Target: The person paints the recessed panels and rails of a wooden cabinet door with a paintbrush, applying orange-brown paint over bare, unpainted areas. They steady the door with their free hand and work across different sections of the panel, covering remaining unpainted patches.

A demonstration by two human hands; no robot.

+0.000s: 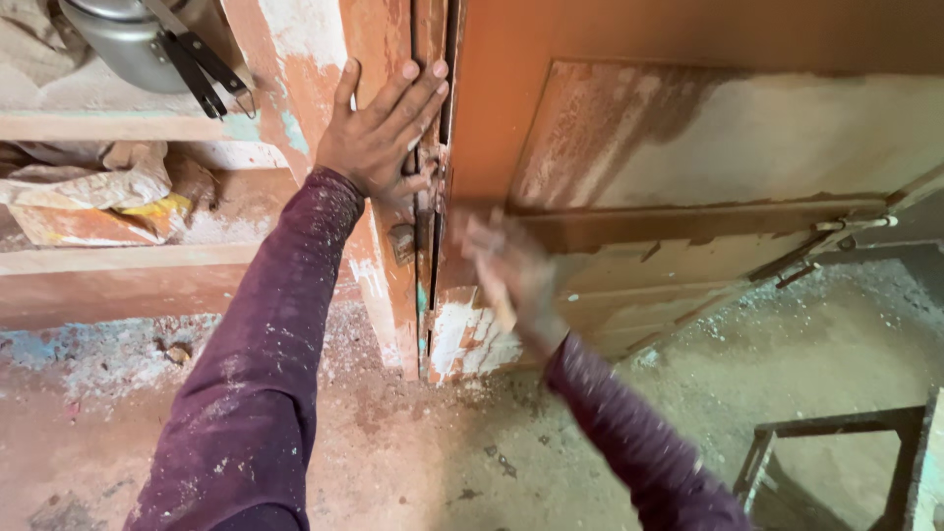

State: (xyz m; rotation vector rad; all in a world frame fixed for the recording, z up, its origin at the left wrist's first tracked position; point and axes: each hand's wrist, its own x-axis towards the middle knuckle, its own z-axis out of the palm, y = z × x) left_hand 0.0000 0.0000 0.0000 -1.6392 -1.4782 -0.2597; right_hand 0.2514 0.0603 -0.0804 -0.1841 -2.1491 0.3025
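My biggest worry is the left hand (379,133): it lies flat and spread, gripping nothing, with the palm on the orange door frame (388,246) and the fingertips reaching right to the dark gap at the hinge edge of the door (688,147). If the door swings on its hinges while the fingers sit there, I judge they could get pinched in that gap. The second risk is at the right hand (511,280), which is smeared with motion blur against the lower part of the door; it seems clenched around a small pale block (482,241), perhaps a sanding piece, though I cannot tell exactly what it is or how firmly it is gripped. A fast stroke there could slip off the edge of the panel and drive the knuckles into the frame or the hinge hardware just below the left hand. Dust is another thing: the purple sleeves (256,393) are speckled with pale powder and the floor (442,462) is covered in it, so footing may be loose. As for position, the worked surface, the door's scraped lower section near its hinge side, lies directly under the right hand and touching it, just below and to the right of the braced left hand. A metal frame (836,442) stands well apart, at lower right.
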